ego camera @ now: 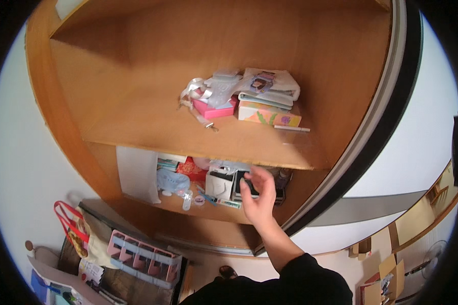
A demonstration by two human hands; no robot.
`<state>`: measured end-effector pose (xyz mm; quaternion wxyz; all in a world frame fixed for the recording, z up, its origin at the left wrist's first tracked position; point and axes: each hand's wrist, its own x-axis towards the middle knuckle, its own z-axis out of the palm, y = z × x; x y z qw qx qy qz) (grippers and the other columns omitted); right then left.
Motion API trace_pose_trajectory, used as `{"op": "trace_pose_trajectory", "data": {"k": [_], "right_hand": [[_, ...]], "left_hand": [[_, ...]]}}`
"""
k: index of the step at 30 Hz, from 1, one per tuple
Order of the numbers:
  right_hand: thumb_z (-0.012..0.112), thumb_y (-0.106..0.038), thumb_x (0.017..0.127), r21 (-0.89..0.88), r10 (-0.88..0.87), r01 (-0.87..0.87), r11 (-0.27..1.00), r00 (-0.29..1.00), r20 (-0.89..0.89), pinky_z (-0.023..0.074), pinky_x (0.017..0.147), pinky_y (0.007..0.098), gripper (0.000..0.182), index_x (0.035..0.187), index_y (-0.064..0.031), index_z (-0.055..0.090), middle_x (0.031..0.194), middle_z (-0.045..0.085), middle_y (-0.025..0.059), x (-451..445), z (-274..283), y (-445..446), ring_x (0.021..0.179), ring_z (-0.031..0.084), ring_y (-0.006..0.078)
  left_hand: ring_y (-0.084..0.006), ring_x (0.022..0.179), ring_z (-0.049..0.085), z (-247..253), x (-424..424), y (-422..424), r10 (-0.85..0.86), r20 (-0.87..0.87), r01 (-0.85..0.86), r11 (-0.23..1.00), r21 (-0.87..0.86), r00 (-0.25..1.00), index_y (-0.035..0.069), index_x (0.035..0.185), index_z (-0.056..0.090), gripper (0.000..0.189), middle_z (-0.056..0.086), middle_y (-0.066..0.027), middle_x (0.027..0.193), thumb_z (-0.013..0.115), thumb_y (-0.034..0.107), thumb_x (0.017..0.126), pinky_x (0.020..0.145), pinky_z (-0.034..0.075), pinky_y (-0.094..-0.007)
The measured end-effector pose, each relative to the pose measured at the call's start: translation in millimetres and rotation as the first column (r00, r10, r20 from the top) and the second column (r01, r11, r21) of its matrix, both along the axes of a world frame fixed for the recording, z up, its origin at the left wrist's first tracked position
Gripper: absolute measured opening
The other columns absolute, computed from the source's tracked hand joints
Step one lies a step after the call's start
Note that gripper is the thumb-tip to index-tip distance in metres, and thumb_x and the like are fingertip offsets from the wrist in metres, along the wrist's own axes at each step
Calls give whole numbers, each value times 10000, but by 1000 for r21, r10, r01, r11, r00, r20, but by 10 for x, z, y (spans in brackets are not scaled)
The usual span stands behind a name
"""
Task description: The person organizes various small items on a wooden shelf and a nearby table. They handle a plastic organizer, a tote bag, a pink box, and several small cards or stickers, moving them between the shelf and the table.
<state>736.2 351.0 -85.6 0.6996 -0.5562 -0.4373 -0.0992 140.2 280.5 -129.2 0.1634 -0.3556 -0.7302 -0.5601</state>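
Observation:
My right hand (261, 194) reaches toward the lower compartment of a wooden cabinet, thumb and fingers apart and holding nothing. Behind it stands a black-lined box (238, 187), partly hidden by the hand. Just left is a white paper bag (219, 185) with a cord handle. A small printed carton (229, 204) lies near the shelf's front edge, close to a blue pen-like item (210, 198). Farther left are a light blue cloth pouch (171, 180) and a red patterned packet (192, 169). My left hand is out of view.
Above the hand, the wooden shelf (152, 126) bears a pink box (217, 111), a floral box (269, 115) under folded cloth, and a white pen (292, 128). A pink-and-grey divided organizer (143, 259) and a tote bag (97, 242) stand lower left. Open cardboard boxes (395, 276) sit lower right.

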Motion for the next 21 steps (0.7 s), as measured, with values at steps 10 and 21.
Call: {"op": "trace_pose_trajectory", "data": {"k": [10, 21], "right_hand": [[584, -33, 783, 303, 181, -108, 947, 958, -222, 359, 932, 344, 449, 1183, -45, 379, 1193, 450, 108, 1005, 732, 305, 1089, 463, 206], [571, 4, 733, 255, -188, 181, 950, 982, 1, 363, 948, 369, 444, 1139, 40, 397, 1165, 441, 197, 1111, 652, 390, 1098, 453, 291]], "left_hand": [[-327, 928, 562, 1658, 4195, 1929, -897, -436, 933, 99, -346, -67, 1, 916, 594, 240, 589, -174, 993, 635, -6, 680, 797, 449, -358], [-298, 1125, 461, 1842, 7076, 2938, -624, -763, 955, 87, -282, -168, 77, 1100, 557, 350, 558, -198, 1071, 528, 83, 751, 969, 333, -432]]}}
